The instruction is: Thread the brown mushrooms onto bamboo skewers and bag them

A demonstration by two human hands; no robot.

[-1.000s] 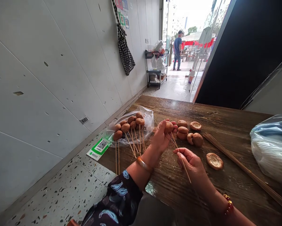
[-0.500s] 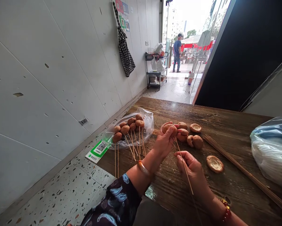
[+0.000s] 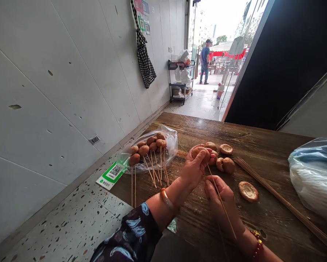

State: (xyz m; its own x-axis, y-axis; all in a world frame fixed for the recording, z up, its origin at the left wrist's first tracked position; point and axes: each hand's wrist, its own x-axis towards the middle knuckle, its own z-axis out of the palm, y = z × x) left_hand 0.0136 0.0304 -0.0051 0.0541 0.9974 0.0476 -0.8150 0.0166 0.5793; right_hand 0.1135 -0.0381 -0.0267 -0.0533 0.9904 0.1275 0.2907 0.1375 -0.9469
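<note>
Take the held mushroom as the middle of the clock. The left hand (image 3: 194, 163) is wrapped around it, thumb across the brown mushroom (image 3: 198, 152). At five o'clock the right hand (image 3: 222, 194) is narrowed to a pinch at a thin stick (image 3: 226, 207), which slants away from the mushroom over the knuckles; whether a second stick sits between the fingertips, I cannot tell. The step in hand seems to be pushing a stick into the mushroom. The next move would call for a firm left grip and a straight push, clear of the left fingers.

Around them, largest first: the wooden table (image 3: 261, 145) lies under everything. At three o'clock sits a bulky plastic bag (image 3: 316, 178) of something white. At nine o'clock a clear bag (image 3: 172, 140) lies under a cluster of skewered mushrooms (image 3: 152, 146). A bundle of sticks (image 3: 286, 204) runs out toward four o'clock. Just beside, near three, are loose mushrooms (image 3: 228, 165), partly hidden by the left fingers and likely to get bumped; an upturned mushroom cap (image 3: 248, 191) lies at four. The entry point is out of sight under the fingers.
</note>
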